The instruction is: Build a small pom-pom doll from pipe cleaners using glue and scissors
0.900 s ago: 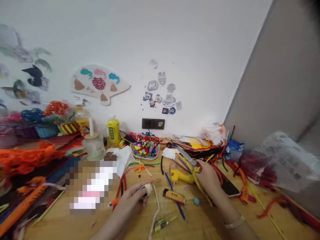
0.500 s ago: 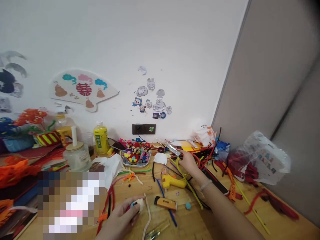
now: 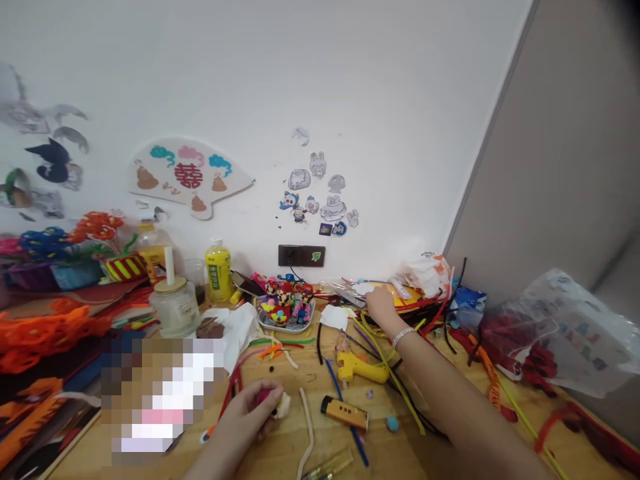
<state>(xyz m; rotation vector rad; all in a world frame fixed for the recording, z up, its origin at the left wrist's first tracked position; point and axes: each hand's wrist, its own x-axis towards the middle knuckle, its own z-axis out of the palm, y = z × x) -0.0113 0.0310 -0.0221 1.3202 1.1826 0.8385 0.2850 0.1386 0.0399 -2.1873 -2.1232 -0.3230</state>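
Note:
Low in the middle, my left hand (image 3: 257,403) is closed around a small fuzzy craft piece (image 3: 283,405), cream-coloured with some magenta and dark bits; fingers cover most of it. My right hand (image 3: 381,307) reaches to the back of the table, fingers closed at the near end of a long silvery object (image 3: 350,293) whose kind I cannot make out. Closer to me, under the right wrist, lies a yellow glue gun (image 3: 363,368). An orange and black box-like item (image 3: 345,413) and a cream pipe cleaner (image 3: 307,427) lie to the right of my left hand.
A tray (image 3: 287,327) of colourful small figures stands at the back beside a yellow bottle (image 3: 219,270) and a glass jar (image 3: 174,310). Loose pipe cleaners (image 3: 407,400) cross the table. A clear plastic bag (image 3: 575,340) sits at right, orange fuzzy flowers (image 3: 45,333) at left.
The view has swung left, so things appear further right. My right hand stays at the back with the silvery object, now lying flatter. My left hand has turned the craft piece slightly.

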